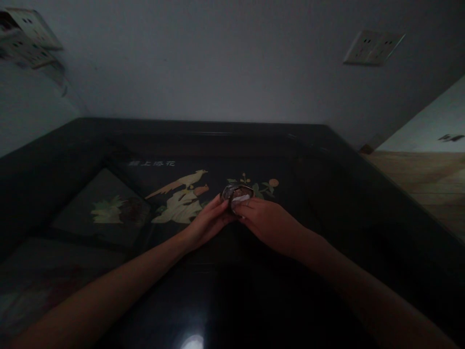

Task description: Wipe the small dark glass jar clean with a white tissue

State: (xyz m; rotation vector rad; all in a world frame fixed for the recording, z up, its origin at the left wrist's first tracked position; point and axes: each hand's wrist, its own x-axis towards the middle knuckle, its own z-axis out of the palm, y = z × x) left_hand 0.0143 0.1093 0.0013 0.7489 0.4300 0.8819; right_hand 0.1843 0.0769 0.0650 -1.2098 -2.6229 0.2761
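Both my hands meet over the middle of a dark lacquered table (pixel 327 160) in a dim room. My left hand (pixel 209 220) and my right hand (pixel 267 220) pinch a small round container (pixel 237 194) between their fingertips. It has a shiny rim and something white inside. The fingers of both hands are closed on its near edge. I cannot make out exactly what the container is.
The tabletop carries inlaid pictures: a pale bird with leaves (pixel 181 196), a flower panel (pixel 109 211) at the left, a small fruit sprig (pixel 267 185) and a line of characters (pixel 150 163). Wall sockets (pixel 372 47) sit above. Wooden floor (pixel 425 184) lies at the right.
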